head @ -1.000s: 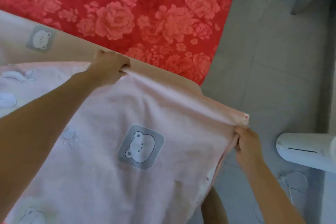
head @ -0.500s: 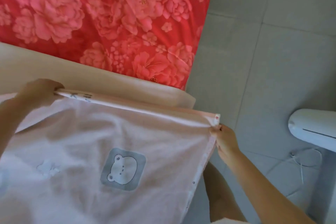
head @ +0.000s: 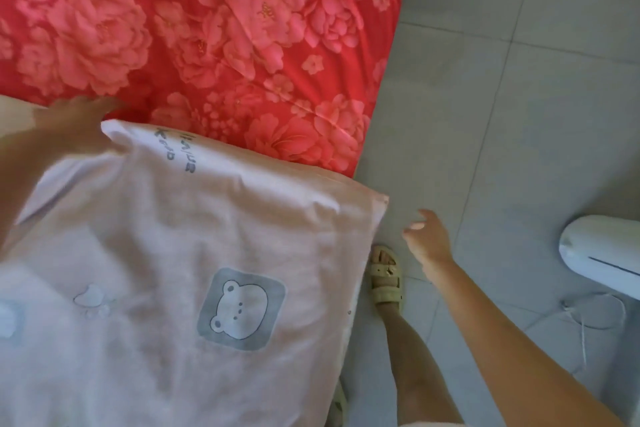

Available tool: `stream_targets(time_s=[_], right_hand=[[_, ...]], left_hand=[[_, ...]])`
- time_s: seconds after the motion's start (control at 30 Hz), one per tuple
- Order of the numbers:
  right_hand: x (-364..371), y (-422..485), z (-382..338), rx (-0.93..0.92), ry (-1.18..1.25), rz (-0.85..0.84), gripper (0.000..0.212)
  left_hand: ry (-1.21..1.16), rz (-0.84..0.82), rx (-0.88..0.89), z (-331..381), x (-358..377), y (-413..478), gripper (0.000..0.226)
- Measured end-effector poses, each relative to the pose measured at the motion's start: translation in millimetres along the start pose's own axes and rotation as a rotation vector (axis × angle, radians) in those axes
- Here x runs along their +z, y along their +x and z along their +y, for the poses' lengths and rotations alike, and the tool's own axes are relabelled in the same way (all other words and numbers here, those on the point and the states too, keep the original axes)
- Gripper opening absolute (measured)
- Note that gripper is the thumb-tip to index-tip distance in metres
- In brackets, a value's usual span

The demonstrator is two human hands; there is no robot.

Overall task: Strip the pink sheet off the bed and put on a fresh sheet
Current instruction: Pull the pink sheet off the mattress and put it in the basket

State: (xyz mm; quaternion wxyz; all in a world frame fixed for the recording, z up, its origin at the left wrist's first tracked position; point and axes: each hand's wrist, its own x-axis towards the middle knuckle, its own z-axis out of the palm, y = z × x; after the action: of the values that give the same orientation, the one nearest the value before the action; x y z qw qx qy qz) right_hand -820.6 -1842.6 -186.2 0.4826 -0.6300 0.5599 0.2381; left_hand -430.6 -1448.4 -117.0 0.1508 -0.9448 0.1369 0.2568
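So, head view: pale pink bear-print sheet fills lower left, top edge lying over red floral sheet across upper left. Left hand at its top-left corner, motion-blurred, can't tell if fingers grip. Right hand right of centre over tile floor, fingers loose and spread, holding nothing, just beside sheet's right corner. Sandalled foot below it.
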Motion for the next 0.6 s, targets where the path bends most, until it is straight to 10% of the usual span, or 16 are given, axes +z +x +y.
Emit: stream_targets(time_s=[0.23,0.4,0.6], right_hand=[[19.2,-46.5,-108.8,-0.809,-0.447,0.220,0.033],[102.0,-96.5,-196.9,-1.261,-0.685,0.000,0.027],[215.0,-136.8,-255.2,-1.559,-0.951,-0.132,0.039]], left_hand=[[-0.526,0.364,-0.617,30.6,-2.4,-159.8,0.024],[-0.612,-0.032,-0.923,-12.7,72.6,-214.8,0.031],[-0.921,-0.031,-0.942,-53.3,133.3,-244.4,0.041]])
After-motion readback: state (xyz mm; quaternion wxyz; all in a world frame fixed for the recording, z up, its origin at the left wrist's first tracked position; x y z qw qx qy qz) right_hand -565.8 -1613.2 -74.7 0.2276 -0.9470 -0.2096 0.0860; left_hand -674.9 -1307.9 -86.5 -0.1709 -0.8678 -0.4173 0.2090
